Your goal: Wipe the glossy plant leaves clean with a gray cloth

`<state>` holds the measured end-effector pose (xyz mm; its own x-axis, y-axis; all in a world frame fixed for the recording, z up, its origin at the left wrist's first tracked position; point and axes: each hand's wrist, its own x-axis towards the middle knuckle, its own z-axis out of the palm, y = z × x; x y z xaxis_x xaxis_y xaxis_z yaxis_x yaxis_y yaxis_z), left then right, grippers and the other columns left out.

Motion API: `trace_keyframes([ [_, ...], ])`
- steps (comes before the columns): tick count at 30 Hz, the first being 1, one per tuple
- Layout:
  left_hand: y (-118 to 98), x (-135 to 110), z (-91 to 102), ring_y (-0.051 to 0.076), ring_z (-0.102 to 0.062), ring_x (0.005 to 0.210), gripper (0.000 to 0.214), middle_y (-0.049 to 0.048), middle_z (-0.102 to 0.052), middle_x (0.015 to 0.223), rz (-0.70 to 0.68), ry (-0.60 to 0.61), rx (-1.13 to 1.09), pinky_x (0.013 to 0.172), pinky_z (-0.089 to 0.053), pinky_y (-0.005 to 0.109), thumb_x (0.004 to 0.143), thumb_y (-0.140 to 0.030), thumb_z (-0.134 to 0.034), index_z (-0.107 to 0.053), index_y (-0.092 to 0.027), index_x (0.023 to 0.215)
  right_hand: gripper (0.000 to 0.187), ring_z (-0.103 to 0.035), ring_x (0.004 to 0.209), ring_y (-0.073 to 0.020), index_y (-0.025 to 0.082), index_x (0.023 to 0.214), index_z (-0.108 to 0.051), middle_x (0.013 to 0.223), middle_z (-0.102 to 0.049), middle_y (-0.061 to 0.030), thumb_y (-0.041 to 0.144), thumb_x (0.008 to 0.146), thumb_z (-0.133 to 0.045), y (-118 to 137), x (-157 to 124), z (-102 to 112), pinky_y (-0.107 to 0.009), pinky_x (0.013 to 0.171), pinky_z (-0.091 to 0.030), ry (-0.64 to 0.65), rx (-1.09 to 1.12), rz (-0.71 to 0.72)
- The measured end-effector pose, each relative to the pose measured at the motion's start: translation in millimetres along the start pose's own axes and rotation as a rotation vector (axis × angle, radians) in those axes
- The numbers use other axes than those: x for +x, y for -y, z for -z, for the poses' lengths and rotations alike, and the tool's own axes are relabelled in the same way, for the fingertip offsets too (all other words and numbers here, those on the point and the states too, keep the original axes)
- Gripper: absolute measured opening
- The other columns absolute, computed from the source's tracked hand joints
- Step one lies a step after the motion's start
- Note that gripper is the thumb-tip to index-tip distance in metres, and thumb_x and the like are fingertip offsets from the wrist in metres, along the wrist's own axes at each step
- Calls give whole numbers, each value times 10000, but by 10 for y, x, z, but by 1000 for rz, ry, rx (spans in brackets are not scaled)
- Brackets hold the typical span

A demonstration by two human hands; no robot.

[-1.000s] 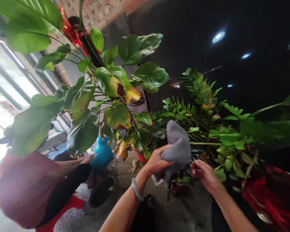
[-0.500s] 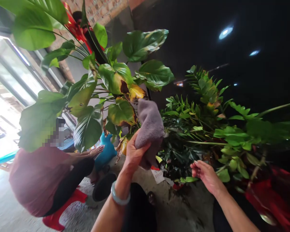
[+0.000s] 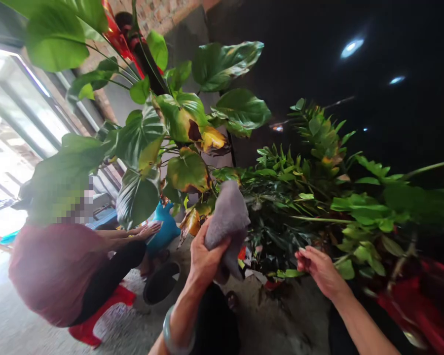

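My left hand [image 3: 203, 259] is closed around a grey cloth [image 3: 227, 219], holding it up against the lower leaves of a big-leaved plant [image 3: 185, 118], close to a yellowing leaf [image 3: 188, 171]. My right hand [image 3: 316, 267] hovers lower right, fingers loosely curled and pinched on a small green leaf [image 3: 290, 272] of the bushy plant [image 3: 314, 197]. A pale bangle [image 3: 175, 337] rings my left wrist.
A person in a dark red top [image 3: 55, 268] sits at the left on a red stool [image 3: 96, 315], a hand near a blue pot [image 3: 163, 229]. A dark round pot [image 3: 162, 282] lies on the concrete floor. Red cloth [image 3: 425, 301] lies at right. Windows brighten the left.
My left hand has carried the grey cloth from the bushy plant leftward to the big-leaved plant, then slightly down. My right hand stayed low by the small leaves.
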<state>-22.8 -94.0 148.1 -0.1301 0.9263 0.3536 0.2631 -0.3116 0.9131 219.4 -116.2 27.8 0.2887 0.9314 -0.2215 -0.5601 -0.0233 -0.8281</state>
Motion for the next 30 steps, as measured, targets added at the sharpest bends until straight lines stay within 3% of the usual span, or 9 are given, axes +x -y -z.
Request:
trace_keyframes([
  [4, 157, -18, -225, 271, -638, 994, 610, 81, -715, 1063, 81, 112, 16, 913, -488, 373, 561, -216, -710, -642, -126, 1160, 327, -514, 399, -125, 205, 463, -594, 499, -654, 3, 353, 363, -868, -5, 1, -23, -266, 415, -407, -6, 7, -5],
  [10, 266, -605, -210, 296, -634, 1016, 584, 41, -733, 1053, 185, 731, 92, 938, -466, 358, 515, -153, -738, -707, -192, 1096, 365, -499, 401, -124, 210, 438, -560, 443, -600, 23, 382, 360, -872, 20, 3, 10, -255, 407, -385, 3, 20, -1],
  [12, 99, -545, -168, 285, -636, 1005, 586, 35, -731, 1055, 123, 670, 30, 917, -476, 340, 525, -201, -750, -698, -194, 1108, 363, -488, 396, -120, 212, 434, -559, 437, -587, 28, 383, 359, -869, 24, 6, 19, -257, 408, -381, 8, 29, 6],
  [15, -119, -233, -234, 262, -632, 1008, 603, 39, -720, 1071, 5, 362, -79, 903, -484, 319, 548, -279, -759, -670, -183, 1136, 342, -500, 396, -119, 201, 470, -613, 505, -644, -1, 411, 374, -865, 25, 9, 18, -265, 418, -397, 24, 29, 8],
  [18, -78, 32, -429, 251, -634, 1006, 610, 49, -714, 1076, -94, 253, -109, 913, -482, 332, 572, -303, -741, -645, -158, 1157, 345, -510, 396, -116, 194, 502, -649, 510, -649, -4, 438, 386, -864, 25, 12, 13, -256, 416, -408, 35, 32, 11],
  [23, 319, -90, -589, 261, -636, 1011, 566, 67, -708, 1106, -97, 611, 40, 910, -480, 345, 582, -208, -693, -655, -149, 1143, 300, -525, 384, -128, 209, 504, -651, 491, -653, 7, 401, 407, -861, 2, 30, 58, -249, 390, -418, 44, 45, 18],
  [26, 284, -220, -503, 242, -654, 945, 515, 64, -721, 1061, -223, 885, 114, 873, -493, 319, 630, -230, -708, -669, -172, 1140, 214, -579, 448, -178, 230, 533, -669, 482, -655, -3, 397, 520, -803, -28, 35, 106, -277, 403, -459, 59, 46, 24],
  [28, 104, -185, -469, 238, -652, 955, 503, 64, -719, 1069, -335, 900, 96, 883, -488, 311, 657, -245, -710, -665, -186, 1154, 181, -589, 484, -174, 231, 570, -688, 519, -672, -13, 402, 610, -731, -44, 38, 120, -274, 424, -482, 64, 43, 29],
  [30, -110, -50, -508, 249, -634, 1020, 534, 66, -700, 1128, -392, 754, 9, 916, -474, 315, 657, -258, -716, -645, -187, 1182, 167, -557, 448, -147, 229, 558, -681, 533, -674, -8, 381, 615, -720, -50, 43, 109, -257, 413, -469, 64, 37, 34],
])
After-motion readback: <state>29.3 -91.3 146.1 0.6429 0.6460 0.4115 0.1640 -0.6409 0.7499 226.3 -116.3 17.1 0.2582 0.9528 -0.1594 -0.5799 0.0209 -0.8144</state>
